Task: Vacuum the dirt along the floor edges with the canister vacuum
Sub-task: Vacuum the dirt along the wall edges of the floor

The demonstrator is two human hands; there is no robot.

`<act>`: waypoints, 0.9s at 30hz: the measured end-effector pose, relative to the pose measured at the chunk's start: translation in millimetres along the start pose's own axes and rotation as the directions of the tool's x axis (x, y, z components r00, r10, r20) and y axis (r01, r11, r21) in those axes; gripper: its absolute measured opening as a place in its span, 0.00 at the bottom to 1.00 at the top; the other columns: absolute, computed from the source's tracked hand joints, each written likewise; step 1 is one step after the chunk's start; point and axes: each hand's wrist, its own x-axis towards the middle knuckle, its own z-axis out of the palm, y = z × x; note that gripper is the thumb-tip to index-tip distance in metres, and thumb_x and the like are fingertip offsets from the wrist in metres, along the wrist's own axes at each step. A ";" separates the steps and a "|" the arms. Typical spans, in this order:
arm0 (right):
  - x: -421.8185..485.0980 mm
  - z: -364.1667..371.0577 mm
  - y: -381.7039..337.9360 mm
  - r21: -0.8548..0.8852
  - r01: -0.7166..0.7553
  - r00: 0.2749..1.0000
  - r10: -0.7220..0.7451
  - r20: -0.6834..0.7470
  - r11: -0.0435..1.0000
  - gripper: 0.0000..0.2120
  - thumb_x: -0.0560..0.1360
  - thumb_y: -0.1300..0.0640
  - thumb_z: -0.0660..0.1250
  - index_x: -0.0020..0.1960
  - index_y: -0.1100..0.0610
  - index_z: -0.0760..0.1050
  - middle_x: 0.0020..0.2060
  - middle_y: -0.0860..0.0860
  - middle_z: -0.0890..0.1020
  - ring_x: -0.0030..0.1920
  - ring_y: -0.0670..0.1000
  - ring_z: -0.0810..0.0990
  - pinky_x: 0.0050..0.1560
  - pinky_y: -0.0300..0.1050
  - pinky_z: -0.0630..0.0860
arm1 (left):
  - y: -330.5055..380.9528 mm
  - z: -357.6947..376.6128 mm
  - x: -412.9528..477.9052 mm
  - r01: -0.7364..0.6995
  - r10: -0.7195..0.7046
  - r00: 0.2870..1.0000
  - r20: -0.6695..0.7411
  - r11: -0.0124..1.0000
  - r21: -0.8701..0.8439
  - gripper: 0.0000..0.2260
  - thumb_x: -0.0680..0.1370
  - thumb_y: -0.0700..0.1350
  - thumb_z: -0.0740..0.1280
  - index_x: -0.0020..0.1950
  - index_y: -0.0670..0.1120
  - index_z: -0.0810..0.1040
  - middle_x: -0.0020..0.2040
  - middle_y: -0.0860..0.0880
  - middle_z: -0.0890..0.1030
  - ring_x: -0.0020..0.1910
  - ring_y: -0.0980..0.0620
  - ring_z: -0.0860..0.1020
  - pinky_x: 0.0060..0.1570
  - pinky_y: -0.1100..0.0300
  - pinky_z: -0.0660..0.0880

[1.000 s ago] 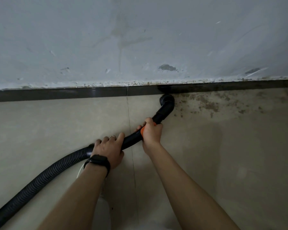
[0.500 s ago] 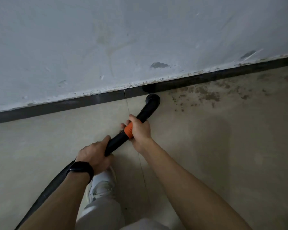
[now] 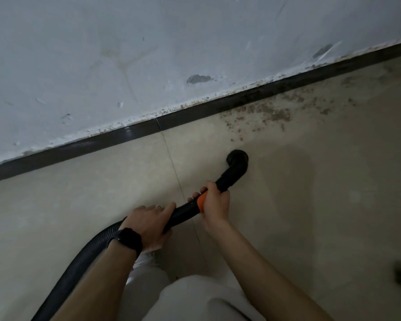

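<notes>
Right grip: I saw the right hand (image 3: 214, 205) wrapped fully round the black wand (image 3: 183, 213), fingers closed over its orange collar (image 3: 201, 201).
Left grip: The left hand (image 3: 148, 224) clasped the same wand just behind the right one, its index finger lying along the tube. It wore a ring (image 3: 159, 206), and a black watch (image 3: 125, 239) sat on the wrist.
Nozzle: Just ahead of the right grip, the bent nozzle (image 3: 237, 158) pointed down at the tiled floor (image 3: 310, 205). I could not tell whether it touched.
Dirt: Beyond the nozzle, further from the grip and to its right, brown dirt (image 3: 264, 112) lay scattered against the dark baseboard (image 3: 79, 147), apart from the nozzle's mouth.
Hose: Behind the left grip, the ribbed hose (image 3: 79, 262) ran back and left to the bottom edge of my feed.
Wall: Past the baseboard, furthest from both grips, the pale wall (image 3: 102, 54) showed scuffs and chipped patches.
Below the grips: A knee in light trousers (image 3: 195, 297) sat under the forearms.
</notes>
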 end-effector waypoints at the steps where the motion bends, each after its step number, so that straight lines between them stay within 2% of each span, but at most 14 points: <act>1: 2.0 0.1 1.4 -0.022 0.022 1.000 -0.021 0.003 1.000 0.09 0.80 0.63 0.64 0.59 0.58 0.68 0.30 0.49 0.77 0.27 0.50 0.78 0.37 0.51 0.82 | 0.6 0.0 1.2 0.014 -0.014 1.000 -0.004 1.000 -0.005 0.19 0.76 0.59 0.60 0.63 0.56 0.61 0.47 0.52 0.79 0.43 0.47 0.79 0.38 0.56 0.66; 6: 12.8 2.4 1.2 -0.087 0.078 0.997 -0.077 0.018 0.993 0.09 0.79 0.60 0.65 0.57 0.56 0.68 0.31 0.48 0.80 0.30 0.52 0.81 0.43 0.60 0.85 | 3.7 -3.1 9.9 0.068 -0.069 0.998 -0.013 0.998 -0.003 0.16 0.78 0.57 0.60 0.63 0.55 0.62 0.48 0.53 0.79 0.43 0.47 0.79 0.37 0.57 0.66; 9: 20.6 4.3 -4.5 -0.099 0.100 0.995 -0.097 0.034 0.990 0.11 0.78 0.59 0.64 0.59 0.56 0.67 0.29 0.45 0.80 0.30 0.52 0.82 0.41 0.55 0.85 | 7.7 -7.1 18.9 0.096 -0.097 0.995 -0.014 0.995 -0.020 0.16 0.79 0.56 0.60 0.64 0.55 0.63 0.50 0.52 0.79 0.45 0.47 0.80 0.38 0.58 0.65; 11: 25.6 6.1 -9.4 -0.109 0.114 0.993 -0.111 0.036 0.987 0.12 0.78 0.59 0.64 0.60 0.57 0.67 0.29 0.46 0.80 0.30 0.52 0.82 0.41 0.55 0.85 | 10.2 -8.4 25.7 0.122 -0.123 0.992 -0.010 0.991 -0.053 0.15 0.79 0.55 0.61 0.64 0.54 0.63 0.50 0.52 0.78 0.46 0.47 0.79 0.39 0.58 0.66; 19: 40.0 12.1 -25.2 -0.180 0.140 0.990 -0.132 0.055 0.974 0.13 0.79 0.61 0.63 0.62 0.57 0.67 0.35 0.51 0.79 0.30 0.52 0.81 0.47 0.68 0.84 | 13.2 -6.3 43.8 0.186 -0.184 0.983 0.027 0.965 -0.183 0.15 0.78 0.52 0.62 0.63 0.53 0.63 0.49 0.50 0.78 0.44 0.45 0.79 0.38 0.56 0.70; 22: 44.9 17.8 -31.5 -0.227 0.144 0.989 -0.131 0.068 0.963 0.13 0.79 0.61 0.64 0.63 0.57 0.66 0.36 0.52 0.79 0.30 0.52 0.82 0.49 0.68 0.84 | 12.7 -6.2 48.5 0.206 -0.206 0.978 0.022 0.956 -0.211 0.15 0.78 0.52 0.62 0.62 0.53 0.63 0.49 0.50 0.78 0.44 0.44 0.79 0.37 0.57 0.69; 27: 54.3 29.0 -39.3 -0.251 0.144 0.987 -0.122 0.102 0.957 0.10 0.79 0.60 0.64 0.58 0.55 0.67 0.35 0.51 0.79 0.28 0.50 0.81 0.48 0.65 0.85 | 9.9 -4.6 55.2 0.242 -0.248 0.969 0.013 0.933 -0.265 0.15 0.77 0.52 0.62 0.62 0.53 0.63 0.48 0.49 0.77 0.42 0.43 0.79 0.36 0.56 0.70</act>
